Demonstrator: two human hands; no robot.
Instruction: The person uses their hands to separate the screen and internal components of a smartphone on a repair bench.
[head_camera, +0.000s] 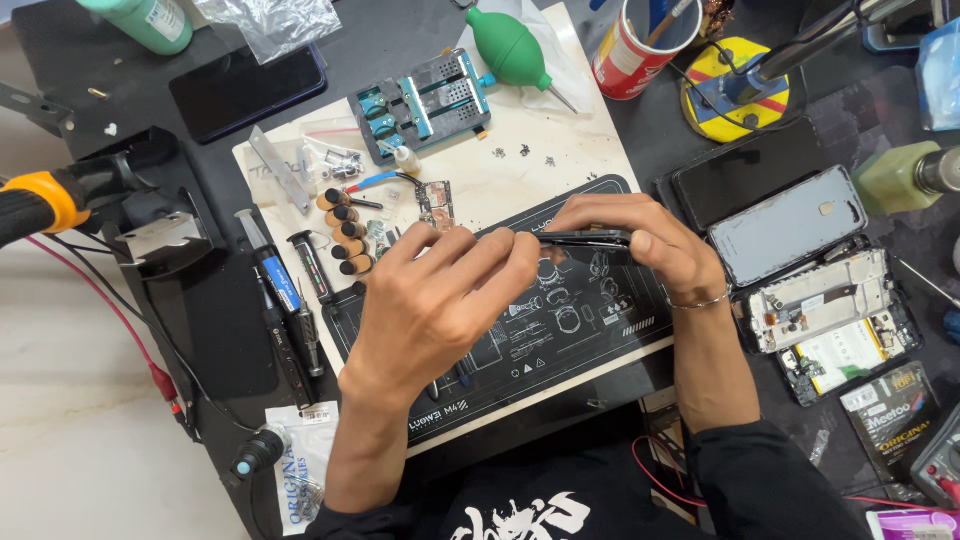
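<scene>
Black phone (590, 240) lies sideways between both hands; the right hand (655, 240) grips one end, the left hand (440, 300) pinches the other.

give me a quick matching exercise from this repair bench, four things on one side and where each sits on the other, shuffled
Things:
1. green rubber air blower
2. red cup
3. thin dark phone part
4. opened phone with bare circuit boards

Places:
A. pinched between the left hand and the right hand
B. on the pale board, top middle
C. right of the dark work mat, below the grey back cover
D. top of the bench, holding tools

Pairs: 1-B, 2-D, 3-A, 4-C
</scene>
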